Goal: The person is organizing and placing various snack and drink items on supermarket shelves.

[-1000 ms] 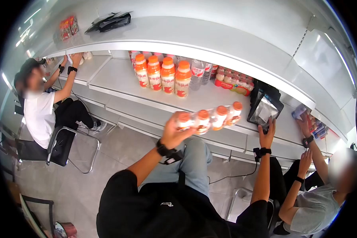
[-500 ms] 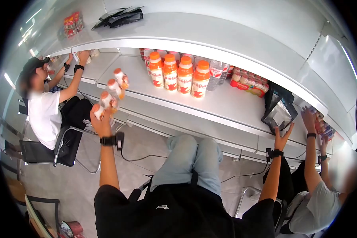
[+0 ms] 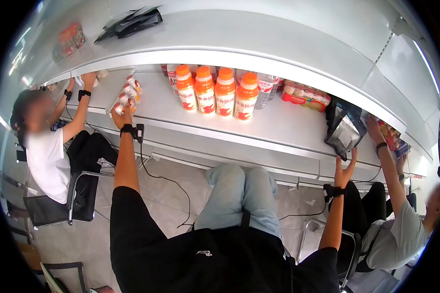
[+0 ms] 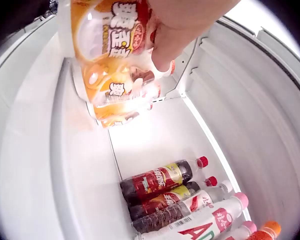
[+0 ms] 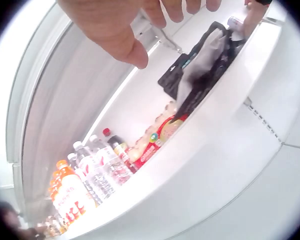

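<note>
My left hand (image 3: pixel 123 117) grips one end of a pack of small bottles (image 3: pixel 130 94), several joined in a row with orange labels and white-and-red caps. The pack is over the left part of the middle shelf (image 3: pixel 154 105). In the left wrist view the thumb side of the hand lies across the near bottle of the pack (image 4: pixel 110 75). My right hand (image 3: pixel 345 168) holds nothing, its thumb and fingers spread, just in front of the shelf edge beneath black-and-silver bags (image 3: pixel 346 132). From the right wrist, those bags (image 5: pixel 200 70) appear apart from the fingers.
Orange-capped bottles (image 3: pixel 225 93) stand in a row mid-shelf, before clear bottles (image 3: pixel 263 90) and dark cola bottles (image 4: pixel 157 181). A red pack of small drinks (image 3: pixel 305 95) is farther right. An upper shelf (image 3: pixel 259 36) overhangs. People (image 3: pixel 46 146) sit at both sides.
My left hand has carried the bottle pack from in front of the middle shelf far to the left, then forward over the shelf. My right hand has opened away from the bags.
</note>
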